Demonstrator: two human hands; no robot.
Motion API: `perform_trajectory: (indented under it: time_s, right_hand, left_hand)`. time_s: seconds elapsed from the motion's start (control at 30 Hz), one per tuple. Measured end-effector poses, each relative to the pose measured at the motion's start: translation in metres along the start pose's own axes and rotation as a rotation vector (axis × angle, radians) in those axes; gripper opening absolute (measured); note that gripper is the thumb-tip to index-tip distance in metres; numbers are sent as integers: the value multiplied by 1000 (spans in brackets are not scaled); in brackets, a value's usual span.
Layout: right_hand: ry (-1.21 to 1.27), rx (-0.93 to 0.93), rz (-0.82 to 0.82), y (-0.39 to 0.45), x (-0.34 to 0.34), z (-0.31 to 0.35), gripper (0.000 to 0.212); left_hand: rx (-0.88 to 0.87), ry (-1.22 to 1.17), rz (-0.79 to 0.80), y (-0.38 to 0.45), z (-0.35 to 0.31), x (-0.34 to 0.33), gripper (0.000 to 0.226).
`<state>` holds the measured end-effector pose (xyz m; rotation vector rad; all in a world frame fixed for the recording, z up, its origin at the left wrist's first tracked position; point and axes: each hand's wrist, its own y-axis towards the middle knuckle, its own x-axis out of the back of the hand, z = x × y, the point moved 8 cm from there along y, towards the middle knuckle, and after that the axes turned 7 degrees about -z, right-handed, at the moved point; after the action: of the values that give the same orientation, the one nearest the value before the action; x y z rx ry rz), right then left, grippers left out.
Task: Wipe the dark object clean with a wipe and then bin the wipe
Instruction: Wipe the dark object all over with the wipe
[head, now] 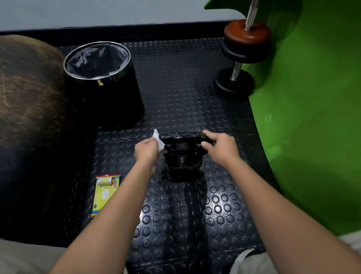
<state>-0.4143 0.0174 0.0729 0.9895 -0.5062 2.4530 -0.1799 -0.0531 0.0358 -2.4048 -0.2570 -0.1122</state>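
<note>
A black round bin with a chrome rim and dark liner (101, 79) stands at upper left of centre, close beside a big brown rounded ball (18, 105) that fills the left edge. A yellow flat packet of wipes (104, 194) lies on the black studded rubber floor mat (218, 216) at lower left of the hands. At upper right, a dumbbell with black and brown plates (241, 54) leans against the curved green wall (321, 118).

The glossy black kettlebell (182, 156) sits upright mid-frame, its handle running left to right across the top. The left hand (146, 150) pinches a white wipe (158, 140) against the handle's left end; the right hand (220, 145) grips the right end. Open mat lies between kettlebell and bin.
</note>
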Motion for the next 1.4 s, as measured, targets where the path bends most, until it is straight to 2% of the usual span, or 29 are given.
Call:
perform_trajectory:
  time_s: [0.07, 0.13, 0.17, 0.23, 0.37, 0.53, 0.7, 0.83, 0.97, 1.13, 1.3, 1.4]
  right_hand:
    - [7, -5, -7, 1, -1, -1, 47]
    - [12, -15, -8, 2, -2, -2, 47]
    - [15, -18, -6, 2, -3, -3, 47]
    - [20, -18, -6, 2, -3, -4, 47]
    - [17, 1, -12, 3, -1, -3, 47]
    - [9, -4, -11, 1, -1, -3, 47]
    - [-2, 7, -23, 3, -1, -3, 46]
    - [12, -9, -12, 5, -4, -7, 47]
    - [19, -4, -17, 7, -6, -8, 47]
    - [6, -17, -9, 7, -8, -9, 48]
    - [-29, -5, 3, 6, -9, -7, 49]
    - [-50, 1, 21, 2, -7, -4, 50]
  left_hand:
    - [-13, -30, 0, -8, -1, 2, 28]
    - [42, -152, 38, -15, 3, 2, 12]
    - [63, -174, 33, -13, 5, 2, 10]
    - [23, -107, -34, -6, 3, 3, 15]
    - [-184, 66, -127, -15, -19, 3, 23]
    - [-131, 207, -31, -4, -9, 6, 24]
    - [-381, 292, -61, -17, -32, 0, 26]
    - [-350, 364, -66, -10, -24, 7, 31]
    - [-519, 431, -50, -25, -40, -5, 35]
    - [-471, 501, 16, -11, -34, 2, 32]
    - [-658, 573, 73, -27, -57, -18, 24]
    - [-623, 570, 76, -19, -50, -13, 24]
